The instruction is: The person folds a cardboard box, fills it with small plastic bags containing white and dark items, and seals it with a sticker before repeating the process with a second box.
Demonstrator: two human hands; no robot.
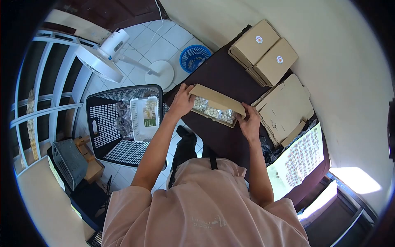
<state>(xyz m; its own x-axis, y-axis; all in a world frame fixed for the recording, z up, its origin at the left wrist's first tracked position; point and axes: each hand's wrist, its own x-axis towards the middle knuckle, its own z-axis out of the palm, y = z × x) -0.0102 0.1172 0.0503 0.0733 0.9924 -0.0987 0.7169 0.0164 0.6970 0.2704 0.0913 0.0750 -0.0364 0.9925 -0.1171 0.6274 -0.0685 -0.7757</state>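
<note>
In the head view, the fingers of the left hand (181, 102) were closed around the left end of the long cardboard box (210, 118). The fingers of the right hand (249, 122) were bent and closed at its right end, by the raised flap (218, 99). The box was between the two hands, above the dark desk (214, 70), and small clear packets (212, 110) with pale pieces filled it. The flap covered some part of them from view.

Just beside the right fingers, the flat cardboard pieces (284, 113) took much of the desk on that side. Beyond them were the closed boxes (267, 49), in stacks near the wall (333, 70). Nearer to the body than the right fingers, black plastic (268, 151) and a sheet of round stickers (302, 158) lay at the desk side.

To the left of the left fingers, a large black basket (108, 119) held a white basket (145, 132) and grey plastic bags (123, 117); the left forearm crossed before its edge. Farther out from these fingers, a blue basket (186, 55) and a white fan (98, 64) stood on the tiled floor (158, 51).
</note>
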